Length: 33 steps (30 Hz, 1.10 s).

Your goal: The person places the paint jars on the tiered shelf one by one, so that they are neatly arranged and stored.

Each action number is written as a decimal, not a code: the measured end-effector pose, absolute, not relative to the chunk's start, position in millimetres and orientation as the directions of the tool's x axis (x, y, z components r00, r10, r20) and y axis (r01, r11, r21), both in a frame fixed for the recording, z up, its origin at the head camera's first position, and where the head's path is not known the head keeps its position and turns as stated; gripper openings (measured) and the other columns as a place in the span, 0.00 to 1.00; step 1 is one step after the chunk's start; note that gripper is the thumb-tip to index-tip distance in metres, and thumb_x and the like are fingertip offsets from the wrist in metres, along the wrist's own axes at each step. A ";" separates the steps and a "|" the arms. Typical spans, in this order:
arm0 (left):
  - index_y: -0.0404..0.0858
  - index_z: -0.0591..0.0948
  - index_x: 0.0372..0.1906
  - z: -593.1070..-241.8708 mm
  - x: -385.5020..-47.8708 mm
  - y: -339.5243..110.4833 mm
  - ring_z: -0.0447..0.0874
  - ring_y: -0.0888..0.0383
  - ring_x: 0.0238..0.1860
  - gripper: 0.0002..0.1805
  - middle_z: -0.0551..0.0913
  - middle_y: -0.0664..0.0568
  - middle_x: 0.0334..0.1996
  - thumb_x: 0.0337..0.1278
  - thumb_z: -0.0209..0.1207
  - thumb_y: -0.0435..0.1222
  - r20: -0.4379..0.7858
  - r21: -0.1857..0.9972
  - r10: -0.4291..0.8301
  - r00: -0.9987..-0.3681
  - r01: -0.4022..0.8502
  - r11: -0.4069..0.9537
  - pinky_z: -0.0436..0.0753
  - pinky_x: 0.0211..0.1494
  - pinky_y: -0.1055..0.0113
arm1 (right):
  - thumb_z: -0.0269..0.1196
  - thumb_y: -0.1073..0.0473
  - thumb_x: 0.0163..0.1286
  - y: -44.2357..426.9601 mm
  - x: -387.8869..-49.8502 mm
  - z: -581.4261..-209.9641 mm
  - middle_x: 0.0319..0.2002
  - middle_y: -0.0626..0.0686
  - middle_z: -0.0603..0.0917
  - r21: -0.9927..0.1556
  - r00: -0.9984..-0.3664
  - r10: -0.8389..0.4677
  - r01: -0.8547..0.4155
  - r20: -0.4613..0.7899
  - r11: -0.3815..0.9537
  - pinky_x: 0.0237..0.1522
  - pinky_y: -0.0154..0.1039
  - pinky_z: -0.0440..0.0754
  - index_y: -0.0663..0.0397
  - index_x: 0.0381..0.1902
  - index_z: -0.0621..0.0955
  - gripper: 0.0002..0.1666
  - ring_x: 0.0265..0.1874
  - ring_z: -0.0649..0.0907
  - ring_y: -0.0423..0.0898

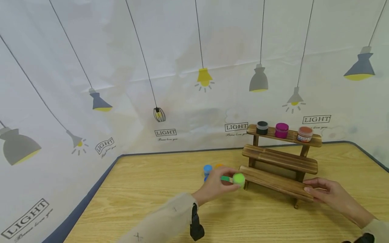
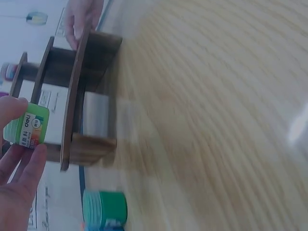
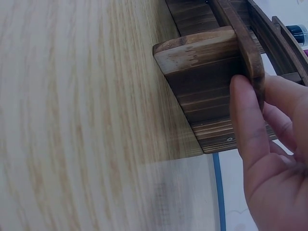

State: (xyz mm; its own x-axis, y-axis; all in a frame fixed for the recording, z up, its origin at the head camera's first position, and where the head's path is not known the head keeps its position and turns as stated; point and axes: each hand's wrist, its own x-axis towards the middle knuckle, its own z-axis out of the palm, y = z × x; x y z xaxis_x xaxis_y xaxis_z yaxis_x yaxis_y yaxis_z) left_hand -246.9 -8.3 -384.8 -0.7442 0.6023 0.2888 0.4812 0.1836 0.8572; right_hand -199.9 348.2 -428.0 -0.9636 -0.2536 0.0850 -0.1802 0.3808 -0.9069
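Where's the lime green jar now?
In the head view, the lime green jar is in the left hand, by the left end of the bottom wooden shelf.

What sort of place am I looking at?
Perhaps an indoor craft or display corner: a wood-grain table, a lamp-print backdrop behind it, and a tiered rack with three jars on top.

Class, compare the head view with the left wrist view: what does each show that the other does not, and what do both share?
Only the head view: the black jar on the top board and the left sleeve.

Only the left wrist view: the printed "deli" label on the light green jar.

Both: the left hand holding that jar, the right hand gripping the lowest board's end, the wooden rack and a darker green jar.
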 end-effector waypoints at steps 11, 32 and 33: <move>0.37 0.76 0.50 -398.5 -236.7 49.2 0.73 0.70 0.38 0.21 0.76 0.54 0.42 0.46 0.63 0.32 0.314 0.798 0.664 -0.678 0.567 0.201 0.76 0.37 0.78 | 0.50 0.63 0.68 348.4 -200.5 -427.8 0.38 0.27 0.74 -0.900 -0.958 -0.258 -0.218 0.123 0.379 0.31 0.38 0.80 0.65 0.47 0.74 0.14 0.35 0.78 0.29; 0.43 0.76 0.51 -354.8 -249.4 126.9 0.71 0.74 0.39 0.21 0.75 0.59 0.42 0.49 0.62 0.39 0.365 0.667 0.676 -0.640 0.686 0.290 0.70 0.37 0.85 | 0.50 0.63 0.68 347.6 -199.4 -428.9 0.38 0.30 0.75 -0.916 -0.959 -0.262 -0.202 0.112 0.347 0.31 0.38 0.80 0.70 0.48 0.72 0.16 0.35 0.79 0.31; 0.43 0.76 0.51 -353.6 -251.3 129.5 0.72 0.74 0.38 0.21 0.76 0.59 0.43 0.49 0.62 0.39 0.364 0.665 0.677 -0.640 0.687 0.292 0.70 0.37 0.86 | 0.50 0.64 0.68 348.0 -199.3 -429.3 0.38 0.30 0.75 -0.918 -0.959 -0.262 -0.200 0.111 0.343 0.31 0.38 0.80 0.70 0.48 0.73 0.15 0.35 0.79 0.31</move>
State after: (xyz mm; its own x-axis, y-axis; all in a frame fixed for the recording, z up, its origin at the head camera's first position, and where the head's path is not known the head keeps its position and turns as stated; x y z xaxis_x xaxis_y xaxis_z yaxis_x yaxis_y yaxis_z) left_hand -251.3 129.5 -353.6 -0.6399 0.6768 0.3640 0.6874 0.2923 0.6649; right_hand -199.3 348.0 -429.3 -0.9585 -0.2624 0.1110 -0.2001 0.3429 -0.9178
